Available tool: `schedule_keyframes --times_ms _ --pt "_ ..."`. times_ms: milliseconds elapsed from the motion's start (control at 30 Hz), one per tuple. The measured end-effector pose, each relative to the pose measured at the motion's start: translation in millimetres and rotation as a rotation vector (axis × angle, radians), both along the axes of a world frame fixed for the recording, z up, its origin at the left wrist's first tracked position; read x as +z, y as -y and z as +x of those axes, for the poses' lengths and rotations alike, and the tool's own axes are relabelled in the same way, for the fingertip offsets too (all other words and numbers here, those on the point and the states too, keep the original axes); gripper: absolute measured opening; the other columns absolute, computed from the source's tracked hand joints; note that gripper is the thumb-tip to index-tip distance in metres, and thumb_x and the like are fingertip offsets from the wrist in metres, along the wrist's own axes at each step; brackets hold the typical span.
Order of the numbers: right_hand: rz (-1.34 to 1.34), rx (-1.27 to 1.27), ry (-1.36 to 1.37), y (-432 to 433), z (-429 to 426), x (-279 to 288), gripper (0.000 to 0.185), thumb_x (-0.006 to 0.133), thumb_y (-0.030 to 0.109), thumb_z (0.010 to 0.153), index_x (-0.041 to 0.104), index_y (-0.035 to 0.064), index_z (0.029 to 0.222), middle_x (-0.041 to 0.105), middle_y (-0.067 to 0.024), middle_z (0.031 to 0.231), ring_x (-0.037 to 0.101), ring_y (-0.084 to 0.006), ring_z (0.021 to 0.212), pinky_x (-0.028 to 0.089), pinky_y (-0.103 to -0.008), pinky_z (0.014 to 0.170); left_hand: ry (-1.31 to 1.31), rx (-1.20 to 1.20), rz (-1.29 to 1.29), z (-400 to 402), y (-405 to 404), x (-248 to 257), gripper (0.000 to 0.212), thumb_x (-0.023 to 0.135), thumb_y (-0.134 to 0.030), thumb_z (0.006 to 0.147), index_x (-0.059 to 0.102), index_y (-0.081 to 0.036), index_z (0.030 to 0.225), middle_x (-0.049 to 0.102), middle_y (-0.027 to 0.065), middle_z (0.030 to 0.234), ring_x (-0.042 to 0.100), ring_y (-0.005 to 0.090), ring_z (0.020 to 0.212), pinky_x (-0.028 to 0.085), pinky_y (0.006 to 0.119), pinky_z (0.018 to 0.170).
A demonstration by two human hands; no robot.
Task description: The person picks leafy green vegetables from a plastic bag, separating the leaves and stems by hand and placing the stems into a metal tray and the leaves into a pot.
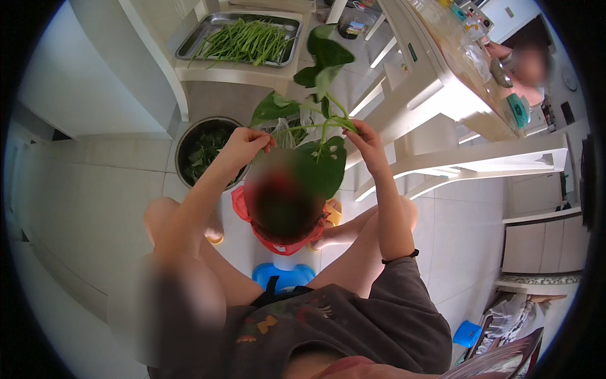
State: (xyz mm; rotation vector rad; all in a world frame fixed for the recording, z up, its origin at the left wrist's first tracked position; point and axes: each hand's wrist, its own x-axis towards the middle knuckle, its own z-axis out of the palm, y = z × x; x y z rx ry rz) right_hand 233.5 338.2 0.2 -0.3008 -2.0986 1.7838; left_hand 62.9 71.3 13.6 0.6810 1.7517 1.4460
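My right hand (367, 144) pinches the green stems of a leafy vine cutting (338, 122), whose broad leaves spread forward and hang below. Opposite it, my left hand (248, 144) has thumb and forefinger pressed together on a thin green piece, mostly hidden by the fingers. Below the hands is a red plastic bag (284, 248); blur covers its middle, so its contents are unclear. At my left hand's side, a round metal bowl (179, 161) on the floor holds loose green leaves (206, 151). Clear plastic (285, 135) with more greens shows behind the cutting.
A metal tray (182, 52) of cut green stems (253, 42) rests on a white chair (227, 74) ahead. To the right stand a white table (454, 90) and another chair (473, 163); a person (530, 71) is beyond the table. A blue stool (284, 275) sits between my legs.
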Motion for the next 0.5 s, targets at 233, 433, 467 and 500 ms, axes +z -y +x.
schedule_keyframes --times_ms 233,433,467,500 --pt "0.077 -0.048 0.021 5 5 -3 0.025 0.061 0.011 0.086 0.06 -0.0004 0.108 0.062 -0.0021 0.094 0.055 -0.0092 0.089 0.043 -0.0237 0.081 0.047 0.285 0.161 10 -16 -23 0.018 0.055 -0.013 0.088 0.064 0.003 0.088 0.06 0.0042 0.075 0.052 0.0109 0.07 0.041 0.027 0.068" --pt "0.14 -0.063 0.033 7 4 -2 0.026 0.063 0.011 0.085 0.06 0.0 0.108 0.062 -0.0026 0.091 0.054 -0.0094 0.086 0.043 -0.0241 0.078 0.139 0.458 0.275 8 -26 -32 0.01 0.052 -0.008 0.089 0.057 0.0 0.092 0.061 0.0054 0.086 0.052 0.0133 0.071 0.043 0.03 0.064" --pt "0.105 -0.066 0.062 6 4 -1 0.026 0.063 0.011 0.085 0.06 0.0002 0.108 0.062 -0.0029 0.091 0.054 -0.0098 0.086 0.043 -0.0243 0.079 0.063 0.452 0.222 8 -26 -31 0.009 0.051 -0.008 0.09 0.056 0.0 0.09 0.06 0.005 0.085 0.052 0.0136 0.071 0.043 0.03 0.063" --pt "0.1 -0.069 0.067 3 5 -2 0.026 0.063 0.011 0.085 0.06 0.0002 0.108 0.062 -0.0029 0.091 0.054 -0.0098 0.086 0.043 -0.0243 0.079 -0.009 0.445 0.166 9 -27 -32 0.01 0.05 -0.007 0.091 0.056 0.0 0.088 0.059 0.0046 0.083 0.052 0.014 0.07 0.043 0.029 0.063"
